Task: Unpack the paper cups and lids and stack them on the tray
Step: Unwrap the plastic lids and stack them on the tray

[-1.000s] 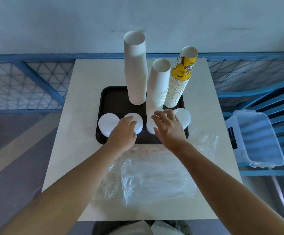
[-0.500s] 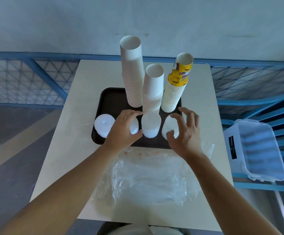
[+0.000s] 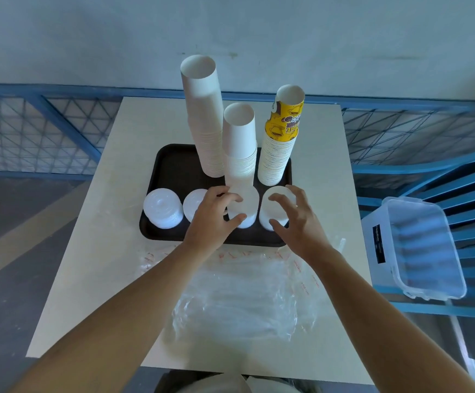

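The head camera looks down on a pale table (image 3: 89, 251) with a dark tray (image 3: 157, 165) at its middle. Three columns of paper cups stand on the far half of the tray: a tall white cup stack (image 3: 205, 117) at left, a shorter white cup stack (image 3: 240, 146) just near and right of it, and a yellow printed cup stack (image 3: 280, 143) at right, leaning a little.

Four piles of white lids run along the tray's near edge. The leftmost lid stack (image 3: 162, 208) stands free. The second lid stack (image 3: 195, 204) is partly hidden behind the left hand (image 3: 211, 219). That hand pinches the third lid stack (image 3: 245, 205), with curled fingers on its far-left side and the thumb on its near side. The right hand (image 3: 298, 222) cups the rightmost lid stack (image 3: 276, 211), fingers spread and curved over it and the thumb at its near edge. How firmly it presses I cannot tell.

Empty clear plastic wrapping (image 3: 245, 302) lies crumpled on the near part of the table. A clear plastic bin (image 3: 417, 251) sits off to the right, beyond the table edge.

Everything seems unpacked and on the tray, so this looks like the closing step of squaring up the lid piles. The next move calls for small, even nudges: the piles are loose, and the cup columns stand just beyond them.
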